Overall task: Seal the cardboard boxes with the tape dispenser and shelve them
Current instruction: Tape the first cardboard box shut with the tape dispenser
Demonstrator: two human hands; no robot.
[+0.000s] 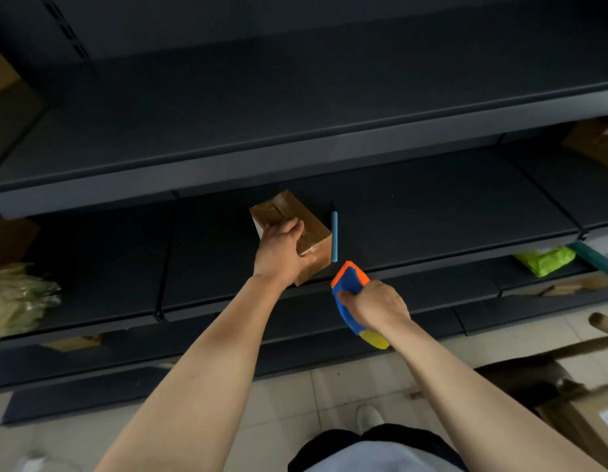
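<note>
A small brown cardboard box [285, 209] with shiny tape over its top seam sits on the dark middle shelf [432, 212], close to the front edge. My left hand [282, 250] grips it from above, fingers curled over the top and thumb on the near side. My right hand [374, 304] holds a blue, orange and yellow tape dispenser [348, 284] just in front of the shelf edge, to the right of the box and apart from it. A light blue stick-shaped object [334, 236] lies on the shelf beside the box's right side.
A dark upper shelf [295, 155] overhangs the box. More cardboard boxes stand at far right [595, 141] and far left [2, 76]. Crumpled plastic film [16, 298] lies at left, a yellow-green packet [548, 260] at right. A wooden stool [568, 369] stands on the tiled floor.
</note>
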